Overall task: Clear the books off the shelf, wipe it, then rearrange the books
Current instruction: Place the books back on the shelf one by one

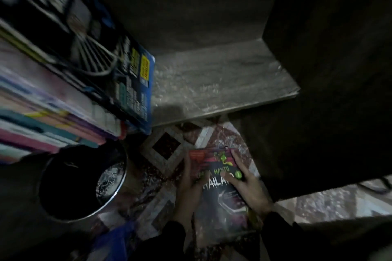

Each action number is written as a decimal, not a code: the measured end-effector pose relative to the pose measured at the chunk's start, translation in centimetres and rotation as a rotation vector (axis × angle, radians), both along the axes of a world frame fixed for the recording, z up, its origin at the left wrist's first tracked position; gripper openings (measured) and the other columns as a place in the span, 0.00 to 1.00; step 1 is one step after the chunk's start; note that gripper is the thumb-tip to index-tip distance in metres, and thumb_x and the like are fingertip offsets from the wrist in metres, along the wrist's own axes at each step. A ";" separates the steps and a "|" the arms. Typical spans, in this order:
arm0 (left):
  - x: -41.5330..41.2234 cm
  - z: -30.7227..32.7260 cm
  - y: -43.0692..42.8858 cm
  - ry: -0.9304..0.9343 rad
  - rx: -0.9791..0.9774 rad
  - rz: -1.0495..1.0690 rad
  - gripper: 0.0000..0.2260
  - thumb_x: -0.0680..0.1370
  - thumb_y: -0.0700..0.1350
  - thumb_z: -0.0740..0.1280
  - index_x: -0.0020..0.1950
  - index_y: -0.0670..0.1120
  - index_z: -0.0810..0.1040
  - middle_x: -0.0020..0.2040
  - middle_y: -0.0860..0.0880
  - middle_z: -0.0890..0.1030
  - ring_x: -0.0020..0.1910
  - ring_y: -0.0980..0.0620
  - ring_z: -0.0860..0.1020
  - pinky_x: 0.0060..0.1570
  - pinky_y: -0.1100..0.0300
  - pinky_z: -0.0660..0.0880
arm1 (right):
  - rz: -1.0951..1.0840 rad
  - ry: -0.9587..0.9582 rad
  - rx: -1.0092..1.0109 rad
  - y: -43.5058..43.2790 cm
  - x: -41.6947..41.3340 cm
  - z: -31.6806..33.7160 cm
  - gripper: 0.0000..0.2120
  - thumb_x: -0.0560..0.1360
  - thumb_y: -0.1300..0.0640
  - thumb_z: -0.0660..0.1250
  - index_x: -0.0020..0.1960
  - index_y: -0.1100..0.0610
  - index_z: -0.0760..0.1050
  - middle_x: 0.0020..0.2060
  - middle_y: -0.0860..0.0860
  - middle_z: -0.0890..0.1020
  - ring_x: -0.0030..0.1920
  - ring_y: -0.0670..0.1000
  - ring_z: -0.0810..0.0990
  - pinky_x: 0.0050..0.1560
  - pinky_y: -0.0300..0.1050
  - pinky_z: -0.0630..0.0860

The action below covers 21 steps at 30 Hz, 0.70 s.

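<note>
A dark book (220, 201) with a red top and green lettering is held low over the patterned floor. My left hand (189, 186) grips its left edge, thumb lying on the cover. My right hand (249, 184) grips the right edge with fingers spread across the cover. Above them the grey shelf board (222, 82) is bare and dusty on its right part. A row of books (63, 91) fills the shelf's left part, the nearest one with a blue and black cover (135, 82).
A round dark bin with a shiny metal rim (84, 182) stands on the floor at the left, under the row of books. The cabinet's dark side wall (328, 70) rises at the right. Patterned floor tiles (167, 148) lie below the shelf edge.
</note>
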<state>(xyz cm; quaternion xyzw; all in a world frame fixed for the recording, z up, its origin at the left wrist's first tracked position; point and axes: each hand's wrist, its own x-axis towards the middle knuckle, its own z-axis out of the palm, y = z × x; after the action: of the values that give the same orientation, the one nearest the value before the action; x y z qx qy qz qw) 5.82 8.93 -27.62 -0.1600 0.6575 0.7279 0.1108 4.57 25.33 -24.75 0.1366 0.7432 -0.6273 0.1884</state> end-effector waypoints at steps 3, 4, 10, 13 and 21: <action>0.4 4.9 -0.1 0.185 -0.078 -0.021 0.31 0.75 0.40 0.71 0.71 0.62 0.62 0.64 0.71 0.70 0.62 0.73 0.69 0.61 0.72 0.66 | -0.096 0.131 -0.069 -0.5 1.8 4.2 0.28 0.69 0.52 0.74 0.63 0.33 0.70 0.60 0.35 0.77 0.54 0.28 0.75 0.52 0.23 0.69; 0.6 6.7 -0.1 0.243 -0.104 -0.033 0.29 0.75 0.41 0.71 0.70 0.60 0.64 0.63 0.73 0.70 0.63 0.75 0.68 0.60 0.75 0.65 | -0.118 0.180 -0.060 -0.5 2.3 5.7 0.28 0.67 0.50 0.75 0.63 0.33 0.72 0.60 0.36 0.78 0.57 0.31 0.75 0.57 0.28 0.70; 0.4 18.4 -0.2 0.552 -0.318 -0.004 0.26 0.72 0.59 0.67 0.67 0.72 0.65 0.68 0.66 0.66 0.64 0.77 0.63 0.54 0.83 0.60 | -0.071 0.514 -0.060 0.4 1.2 15.4 0.28 0.72 0.53 0.72 0.66 0.31 0.70 0.65 0.34 0.74 0.66 0.40 0.72 0.65 0.43 0.72; -1.8 22.9 -0.8 0.733 -0.377 0.080 0.25 0.76 0.50 0.70 0.69 0.68 0.65 0.67 0.64 0.65 0.61 0.79 0.64 0.50 0.83 0.64 | 0.072 0.624 -0.118 0.3 -2.3 21.1 0.36 0.72 0.73 0.60 0.67 0.36 0.66 0.63 0.32 0.71 0.58 0.29 0.73 0.53 0.26 0.71; -11.0 26.0 -3.5 0.926 -0.713 0.390 0.26 0.78 0.50 0.68 0.64 0.74 0.59 0.69 0.51 0.62 0.68 0.62 0.62 0.60 0.67 0.64 | 0.265 0.629 -0.165 -5.6 -17.9 25.9 0.50 0.71 0.79 0.59 0.76 0.38 0.42 0.61 0.45 0.73 0.55 0.43 0.80 0.51 0.42 0.78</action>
<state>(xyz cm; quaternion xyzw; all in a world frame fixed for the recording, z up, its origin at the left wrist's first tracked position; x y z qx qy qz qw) -5.19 5.41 -1.65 0.0284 0.7988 0.4640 -0.3818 -13.31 19.69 1.10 -0.1766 0.7229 -0.6668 0.0403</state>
